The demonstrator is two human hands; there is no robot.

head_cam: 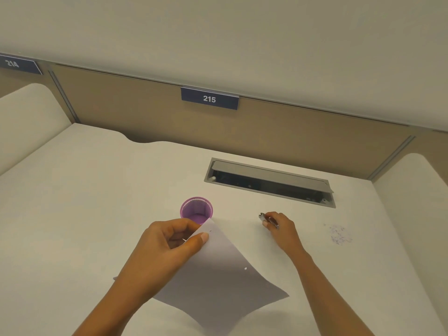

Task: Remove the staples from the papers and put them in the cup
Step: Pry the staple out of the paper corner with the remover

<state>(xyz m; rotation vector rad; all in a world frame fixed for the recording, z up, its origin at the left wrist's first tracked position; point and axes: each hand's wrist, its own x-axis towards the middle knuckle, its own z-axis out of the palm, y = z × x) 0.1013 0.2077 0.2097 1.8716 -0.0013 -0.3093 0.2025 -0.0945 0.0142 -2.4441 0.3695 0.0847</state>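
Observation:
My left hand [169,241] pinches the top corner of the white papers [225,282] and lifts that corner off the desk. A thin staple shows at my fingers near the corner. Just beyond the lifted corner stands the purple mesh cup [196,210], upright and open. My right hand [281,226] rests on the desk to the right of the cup, closed around a small metal staple remover [263,217] whose tip sticks out to the left.
A grey cable hatch [269,183] with its lid open is sunk into the white desk [97,202] behind my right hand. An ink scribble [339,235] marks the desk at the right. A beige divider with sign 215 [209,98] closes the back.

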